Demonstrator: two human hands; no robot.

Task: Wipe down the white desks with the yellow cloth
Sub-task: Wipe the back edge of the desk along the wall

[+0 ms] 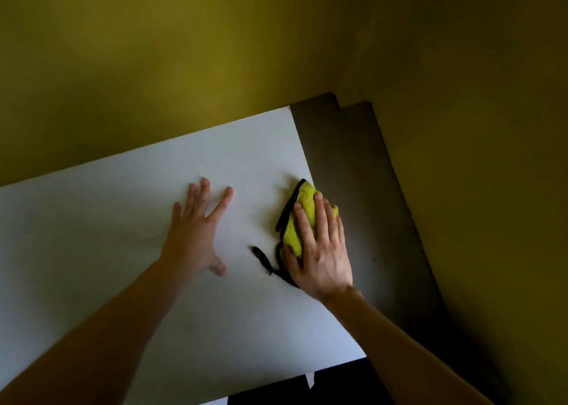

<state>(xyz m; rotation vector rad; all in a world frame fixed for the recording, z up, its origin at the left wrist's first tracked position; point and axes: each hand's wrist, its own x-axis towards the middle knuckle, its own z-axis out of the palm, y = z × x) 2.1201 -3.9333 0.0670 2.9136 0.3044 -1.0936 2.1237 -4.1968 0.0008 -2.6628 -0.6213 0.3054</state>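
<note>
A white desk [123, 226] fills the lower left and middle of the head view. The yellow cloth [302, 211], bunched and edged in black, lies near the desk's right edge. My right hand [322, 248] presses flat on top of it, fingers spread over the cloth. A black strap of the cloth trails out to the left of that hand. My left hand [196, 232] rests flat on the bare desk surface to the left, fingers apart, holding nothing.
Olive-yellow walls [215, 51] meet in a corner behind and to the right of the desk. A dark grey-brown panel [353, 189] runs between the desk's right edge and the wall. A dark gap shows below the desk's near edge.
</note>
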